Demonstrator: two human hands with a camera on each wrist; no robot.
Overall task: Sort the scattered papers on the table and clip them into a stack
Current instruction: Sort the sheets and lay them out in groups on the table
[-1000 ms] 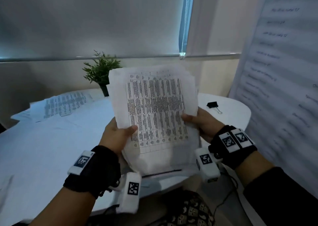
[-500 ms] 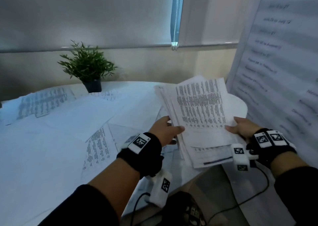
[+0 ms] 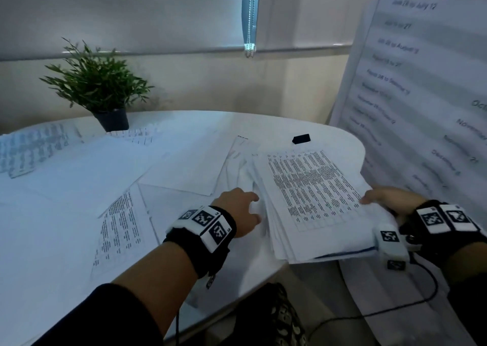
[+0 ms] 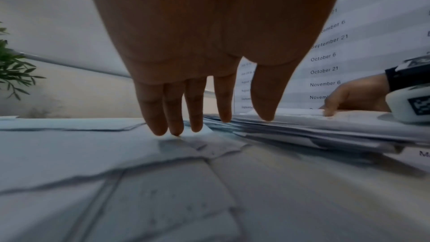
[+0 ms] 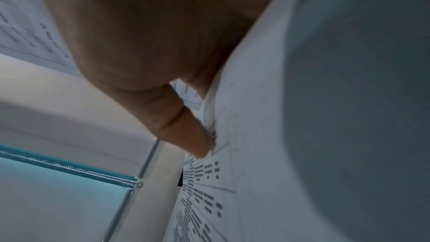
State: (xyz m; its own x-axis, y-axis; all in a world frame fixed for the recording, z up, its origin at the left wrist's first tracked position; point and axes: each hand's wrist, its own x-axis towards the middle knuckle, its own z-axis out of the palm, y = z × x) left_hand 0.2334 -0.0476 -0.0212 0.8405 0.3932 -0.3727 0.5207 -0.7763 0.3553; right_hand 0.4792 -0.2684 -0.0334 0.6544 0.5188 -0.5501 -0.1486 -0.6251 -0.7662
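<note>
Gripping the right edge of a thick stack of white printed paper sheets (image 3: 313, 200), the right hand (image 3: 390, 200) is pinching it with the thumb on top and the other fingers hidden beneath. This stack is lying on the right part of the white rounded bench (image 3: 263, 124), its near end overhanging the bench edge, and it is serving as the landmark. Left of the stack, the left hand (image 3: 237, 211) is reaching in with straight, slightly spread fingers (image 4: 158, 113); in the left wrist view the tips are touching the loose sheets and the stack's left edge, holding nothing. Further left of the stack, scattered white sheets with printed tables (image 3: 118, 229) are lying flat across the bench. Just beyond the stack's far end, a small black binder clip (image 3: 301, 138) is sitting on the bench. Far left and behind the stack, a green potted plant in a dark pot (image 3: 100, 87) is standing.
</note>
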